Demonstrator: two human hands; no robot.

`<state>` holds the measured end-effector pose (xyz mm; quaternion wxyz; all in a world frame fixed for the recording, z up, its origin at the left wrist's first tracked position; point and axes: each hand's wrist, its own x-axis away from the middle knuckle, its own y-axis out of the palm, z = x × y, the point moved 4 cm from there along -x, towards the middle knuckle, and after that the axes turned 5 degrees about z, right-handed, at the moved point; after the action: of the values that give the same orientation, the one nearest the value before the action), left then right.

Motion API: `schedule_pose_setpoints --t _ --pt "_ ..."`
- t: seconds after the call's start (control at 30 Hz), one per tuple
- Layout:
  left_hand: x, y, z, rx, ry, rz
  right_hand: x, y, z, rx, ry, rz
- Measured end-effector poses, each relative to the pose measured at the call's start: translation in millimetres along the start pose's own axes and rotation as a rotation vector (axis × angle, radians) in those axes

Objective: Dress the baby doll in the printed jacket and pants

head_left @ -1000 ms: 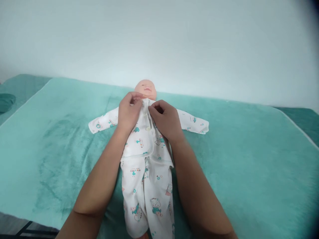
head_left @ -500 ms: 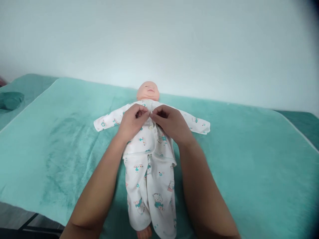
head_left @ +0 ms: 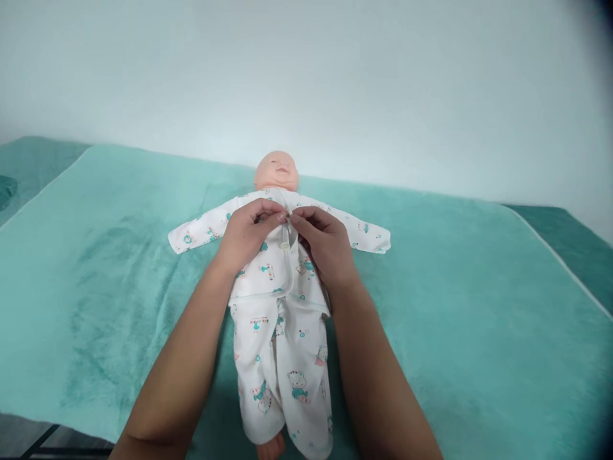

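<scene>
A baby doll (head_left: 276,170) lies on its back on a teal blanket (head_left: 454,300), head away from me. It wears a white printed shirt (head_left: 268,265) and matching trousers (head_left: 282,370), with its sleeves spread to both sides. My left hand (head_left: 249,233) pinches the left edge of the shirt front at the doll's upper chest. From the other side, my right hand (head_left: 320,246) pinches the right edge. The fingertips of both hands meet at the front closure, just above a small button (head_left: 285,245). A bare foot (head_left: 269,448) shows below the trousers.
The blanket covers a wide surface that runs to a plain pale wall (head_left: 335,83). A darker teal sheet (head_left: 29,166) shows beyond the blanket at the far left and far right. At the lower left, the near edge of the surface (head_left: 43,434) drops to a dark floor.
Both hands have come down from the doll's collar to the upper chest and closed together at the shirt's front. The view has shifted a little.
</scene>
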<state>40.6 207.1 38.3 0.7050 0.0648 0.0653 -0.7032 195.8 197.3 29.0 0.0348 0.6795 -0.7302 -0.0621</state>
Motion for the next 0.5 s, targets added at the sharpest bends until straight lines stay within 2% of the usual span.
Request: schedule_pose_setpoints --t 0.1,0.23,0.5 --pt "-0.3 -1.6 2.5 -0.132 0.033 0.051 -2.9 -1.2 -0.1 0.014 0.020 0.015" --pt "-0.4 -1.0 3.7 -0.224 0.031 0.059 -6.8 -3.3 1.7 -0.011 0.055 0.028" --pt "-1.8 -2.3 0.8 -0.052 -0.019 0.076 -9.4 -4.6 2.2 -0.027 0.075 0.025"
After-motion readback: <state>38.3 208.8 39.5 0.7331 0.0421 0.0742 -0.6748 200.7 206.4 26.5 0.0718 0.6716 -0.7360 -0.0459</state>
